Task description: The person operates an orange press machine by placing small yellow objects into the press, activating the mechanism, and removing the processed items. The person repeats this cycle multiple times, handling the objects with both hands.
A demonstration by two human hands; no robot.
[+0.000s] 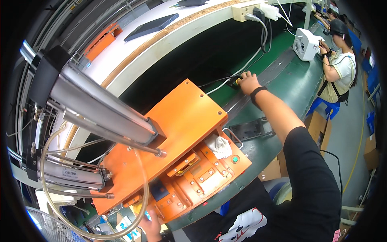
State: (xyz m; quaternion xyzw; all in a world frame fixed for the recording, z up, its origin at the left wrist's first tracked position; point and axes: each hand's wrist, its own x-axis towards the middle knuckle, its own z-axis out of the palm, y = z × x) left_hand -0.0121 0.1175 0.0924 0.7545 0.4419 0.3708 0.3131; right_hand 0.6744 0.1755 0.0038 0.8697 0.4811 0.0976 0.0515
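An orange press machine [181, 117] with metal air cylinders stands in front of me on a green work surface [294, 80]. My right hand [248, 83], with a black band at the wrist, reaches past its far right corner. Its fingers are curled at a small black and yellow item [238, 81], mostly hidden by the hand. Low at the press's near left side is my left hand [152, 226]. It is partly closed beside a yellow piece [138, 208], with some fingers hidden; what it grips is unclear.
A white cloth [219, 146] and a green button [235, 159] are on the press's lower part. A clear hose [46, 189] loops at the left. A dark flat plate [246, 130] lies right of the press. A co-worker [340, 64] sits beside a white fan [306, 44]. Cables cross behind.
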